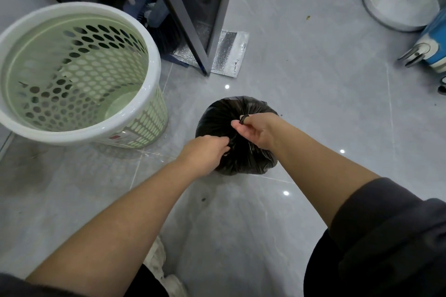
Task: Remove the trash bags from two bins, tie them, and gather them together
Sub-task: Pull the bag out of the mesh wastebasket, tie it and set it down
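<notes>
A full black trash bag point(217, 118) stands on the grey tile floor in the middle of the head view, its top gathered into a bunch. My left hand point(205, 152) pinches the gathered plastic from the left. From the right, my right hand point(255, 129) grips a black strip of the bag's top, which loops over its fingers. To the left stands a pale green perforated bin point(79, 135) with a white rim, holding no bag.
A dark door frame point(193, 31) and a silver foil pouch point(229, 55) lie beyond the bag. A broom head point(154, 12) sits behind the bin. At the far right are a white round stand base point(398, 0) and a blue suitcase point(434, 41). My shoe point(166, 279) is below.
</notes>
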Available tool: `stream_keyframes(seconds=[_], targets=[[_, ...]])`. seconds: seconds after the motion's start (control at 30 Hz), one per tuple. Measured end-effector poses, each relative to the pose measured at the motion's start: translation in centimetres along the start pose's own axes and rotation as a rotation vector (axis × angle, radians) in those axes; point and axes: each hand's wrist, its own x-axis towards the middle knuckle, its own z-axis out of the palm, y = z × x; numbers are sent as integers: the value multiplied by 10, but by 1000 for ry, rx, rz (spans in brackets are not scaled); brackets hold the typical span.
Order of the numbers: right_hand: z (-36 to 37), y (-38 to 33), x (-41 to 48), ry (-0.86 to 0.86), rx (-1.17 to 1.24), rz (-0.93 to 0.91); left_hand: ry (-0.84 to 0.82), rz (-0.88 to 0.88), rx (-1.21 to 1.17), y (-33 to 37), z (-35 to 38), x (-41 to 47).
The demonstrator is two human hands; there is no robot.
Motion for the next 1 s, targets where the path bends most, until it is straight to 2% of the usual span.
stream_keyframes(seconds=[0.07, 0.17, 0.23, 0.33, 0.47, 0.63, 0.77, 0.93, 1.0], targets=[[0, -1, -4, 7, -340, -101, -74, 7, -84, -3, 4, -2], [0, -1, -9, 5, -782, -325, -143, -43, -335, -11, 1, -7], [-1, 1, -9, 28, -1079, -431, -78, -113, -512, -19, -4, -6], [2, 3, -4, 106, -1526, -572, 94, -200, -578, -28, -12, 3], [4, 14, -6, 110, -1866, -790, 200, -227, -662, -29, -20, 20], [-7, 23, -14, -48, -2094, -1084, 285, -210, -754, -33, -31, 36], [-21, 24, -6, -147, -2078, -1471, 142, -190, -739, -39, -29, 39], [-35, 29, 1, -323, -2052, -1658, 77, -220, -804, -26, -31, 38], [-35, 30, 6, -362, -2041, -1707, 3, -241, -886, -20, -33, 39]])
